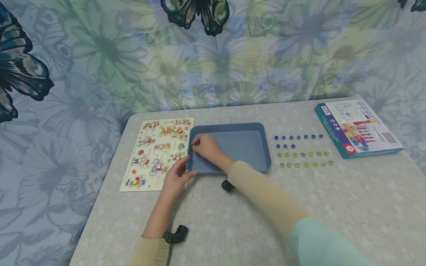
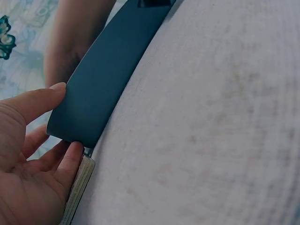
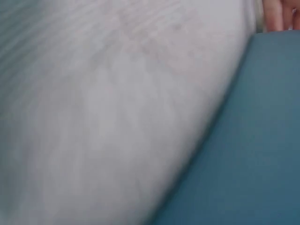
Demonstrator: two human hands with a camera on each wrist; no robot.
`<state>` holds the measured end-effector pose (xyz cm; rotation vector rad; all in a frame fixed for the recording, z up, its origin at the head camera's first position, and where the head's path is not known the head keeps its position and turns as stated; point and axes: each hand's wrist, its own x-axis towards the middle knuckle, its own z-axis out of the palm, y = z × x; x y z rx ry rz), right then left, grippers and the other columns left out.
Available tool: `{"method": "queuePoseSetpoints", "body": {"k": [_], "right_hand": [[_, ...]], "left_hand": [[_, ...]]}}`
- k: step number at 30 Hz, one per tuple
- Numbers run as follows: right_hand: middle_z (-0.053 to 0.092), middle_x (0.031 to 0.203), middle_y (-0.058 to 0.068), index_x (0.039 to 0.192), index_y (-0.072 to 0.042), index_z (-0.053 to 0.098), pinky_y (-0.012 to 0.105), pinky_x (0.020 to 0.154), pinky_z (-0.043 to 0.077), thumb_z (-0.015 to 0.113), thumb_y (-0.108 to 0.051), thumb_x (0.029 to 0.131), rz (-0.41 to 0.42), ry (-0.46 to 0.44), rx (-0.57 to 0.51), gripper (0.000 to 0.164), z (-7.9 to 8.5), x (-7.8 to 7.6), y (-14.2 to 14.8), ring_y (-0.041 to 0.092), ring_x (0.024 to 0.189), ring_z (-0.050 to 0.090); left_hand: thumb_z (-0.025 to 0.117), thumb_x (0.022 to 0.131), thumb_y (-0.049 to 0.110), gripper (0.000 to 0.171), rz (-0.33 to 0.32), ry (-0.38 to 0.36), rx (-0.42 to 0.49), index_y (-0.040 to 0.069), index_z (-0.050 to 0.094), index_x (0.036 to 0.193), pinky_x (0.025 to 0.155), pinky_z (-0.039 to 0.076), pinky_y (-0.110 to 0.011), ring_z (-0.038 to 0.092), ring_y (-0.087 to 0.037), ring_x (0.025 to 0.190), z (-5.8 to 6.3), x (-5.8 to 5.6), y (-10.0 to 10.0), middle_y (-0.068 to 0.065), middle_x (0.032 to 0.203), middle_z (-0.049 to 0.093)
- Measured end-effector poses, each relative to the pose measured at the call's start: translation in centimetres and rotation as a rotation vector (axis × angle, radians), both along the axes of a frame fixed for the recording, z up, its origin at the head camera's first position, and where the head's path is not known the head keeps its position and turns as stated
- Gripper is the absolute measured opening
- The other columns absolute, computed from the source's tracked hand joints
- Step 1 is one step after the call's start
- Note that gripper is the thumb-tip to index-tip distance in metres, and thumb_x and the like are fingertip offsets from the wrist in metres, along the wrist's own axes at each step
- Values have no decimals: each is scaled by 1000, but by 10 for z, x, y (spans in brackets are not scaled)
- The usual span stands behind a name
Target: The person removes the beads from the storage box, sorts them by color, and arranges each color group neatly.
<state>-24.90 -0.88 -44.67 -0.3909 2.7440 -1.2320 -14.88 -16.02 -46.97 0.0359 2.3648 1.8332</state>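
A blue-grey rectangular tray [image 1: 241, 149] lies at the middle of the table. My left hand [image 1: 174, 179] grips its near left corner, the thumb on the front wall [image 2: 98, 79] and the fingers at the left side. Over the tray's left end, my right hand [image 1: 207, 146] has its fingers curled close together near the left rim; I cannot tell whether something small is between the fingertips. To the right of the tray lie rows of small round glass pieces, blue ones [image 1: 291, 137] at the back and yellow-green ones [image 1: 303, 155] in front.
A cream board with colourful clown pictures [image 1: 153, 151] lies against the tray's left side, its edge [image 2: 79, 187] below my left fingers. At the back right sits a flat printed box [image 1: 359, 127]. A flower-patterned cloth wall [image 1: 233, 66] rises behind the table.
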Motion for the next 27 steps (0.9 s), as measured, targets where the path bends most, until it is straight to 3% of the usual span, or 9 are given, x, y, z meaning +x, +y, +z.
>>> {"method": "queuePoseSetpoints", "body": {"k": [7,13,17,21,27], "right_hand": [[65,92,1,101,-6,69,23,64,50,66,-13,87,131,-30,-142,15,29,15,22,11,79,58],[65,91,0,96,-9,69,25,64,52,67,-12,86,184,-21,-225,11,55,44,58,12,78,59],[65,91,0,94,-13,69,29,65,53,67,-13,87,167,-38,-279,8,66,67,94,13,80,60],[64,95,1,96,-14,69,30,69,54,67,-15,87,134,-28,-291,9,67,89,138,15,84,61],[64,100,5,102,-9,68,26,69,55,66,-17,88,-33,-13,-191,16,69,108,207,16,86,62]], "left_hand": [[72,84,17,64,-8,22,-10,13,42,140,106,35,-40,39,-25,131,2,0,-3,-6,144,39],[73,82,18,64,9,6,-22,14,44,140,106,35,-40,38,-24,131,2,0,-4,-5,144,39],[73,83,19,65,8,-8,-24,14,43,140,106,35,-38,37,-24,132,1,0,-3,-7,145,38],[72,83,19,65,6,-25,-24,14,42,141,106,35,-37,36,-25,132,-1,1,-2,-8,145,37],[72,83,19,65,2,-19,-13,14,42,141,106,35,-38,35,-25,133,-2,1,-2,-8,145,37]]}}
